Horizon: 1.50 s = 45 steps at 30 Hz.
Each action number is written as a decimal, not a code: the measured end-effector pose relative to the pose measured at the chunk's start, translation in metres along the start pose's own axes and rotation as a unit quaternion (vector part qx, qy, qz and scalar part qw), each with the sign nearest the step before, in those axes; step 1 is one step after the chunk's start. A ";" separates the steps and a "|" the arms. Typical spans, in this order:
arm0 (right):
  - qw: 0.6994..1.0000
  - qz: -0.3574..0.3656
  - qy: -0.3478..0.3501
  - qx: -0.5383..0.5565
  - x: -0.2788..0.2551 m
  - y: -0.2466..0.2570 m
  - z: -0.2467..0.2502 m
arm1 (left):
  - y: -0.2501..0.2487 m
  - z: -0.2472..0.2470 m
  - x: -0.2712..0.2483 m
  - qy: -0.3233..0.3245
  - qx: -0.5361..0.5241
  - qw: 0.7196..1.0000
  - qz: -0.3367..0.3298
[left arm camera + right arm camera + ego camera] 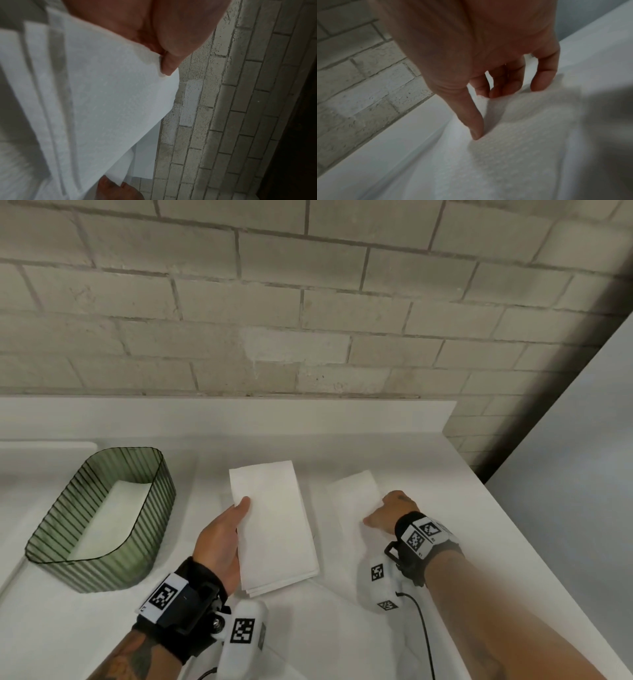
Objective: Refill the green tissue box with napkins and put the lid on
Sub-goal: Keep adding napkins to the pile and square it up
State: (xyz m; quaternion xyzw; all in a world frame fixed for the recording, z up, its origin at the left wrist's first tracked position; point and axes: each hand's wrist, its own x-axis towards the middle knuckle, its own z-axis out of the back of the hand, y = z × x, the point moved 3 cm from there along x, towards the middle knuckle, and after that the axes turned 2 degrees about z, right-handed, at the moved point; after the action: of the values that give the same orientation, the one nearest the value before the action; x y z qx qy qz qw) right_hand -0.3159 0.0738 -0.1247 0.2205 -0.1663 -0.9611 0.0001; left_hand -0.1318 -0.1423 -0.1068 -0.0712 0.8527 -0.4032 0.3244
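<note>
Green tissue box (102, 518) far left on counter (411, 460), open, w/ white napkins inside. Left hand (222, 542) grips napkin stack (274, 518), thumb on top; loose sheets could fan out. Right hand (390, 513) fingertips (476, 134) pressing single napkin (354, 491), not grasping; could slide.

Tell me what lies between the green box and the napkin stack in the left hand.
Only bare white counter separates the green box from the napkin stack, per the head view.
</note>
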 end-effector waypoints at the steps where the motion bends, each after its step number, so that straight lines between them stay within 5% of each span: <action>1: 1.000 0.014 0.000 0.012 -0.001 0.002 0.001 | 0.000 0.000 -0.002 0.001 0.000 1.000 0.000; 4: 0.989 0.094 -0.049 0.108 -0.011 0.013 0.015 | -0.001 0.000 -0.004 -0.008 -0.003 1.000 0.000; 7: 0.938 0.211 -0.082 0.262 -0.039 0.035 0.034 | 0.000 0.001 -0.003 -0.014 -0.011 1.000 0.005; 10: 0.847 0.274 0.001 0.457 -0.085 0.066 0.045 | 0.001 -0.006 -0.005 -0.002 -0.021 1.000 0.021; 12: 0.819 0.284 0.056 0.496 -0.107 0.080 0.037 | 0.002 -0.013 -0.008 0.013 -0.024 0.999 0.028; 24: 0.905 0.202 -0.015 0.374 -0.122 0.062 -0.027 | 0.009 -0.024 -0.019 0.105 -0.040 0.994 0.020; 35: 0.930 0.179 -0.043 0.317 -0.138 0.037 -0.029 | 0.039 -0.026 -0.005 0.127 0.053 0.990 0.019; 40: 0.927 0.165 -0.056 0.331 -0.137 -0.005 -0.007 | 0.044 -0.033 0.000 0.116 0.084 0.990 0.010; 45: 0.974 0.134 -0.033 0.181 -0.136 -0.080 0.016 | 0.035 -0.025 0.004 0.114 0.105 0.988 0.003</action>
State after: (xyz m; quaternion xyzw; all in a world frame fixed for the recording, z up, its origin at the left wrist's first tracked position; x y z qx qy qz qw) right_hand -0.1944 0.1642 -0.0794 0.1608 -0.3658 -0.9129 0.0838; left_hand -0.1453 -0.1046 -0.1231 0.0121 0.8374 -0.4947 0.2320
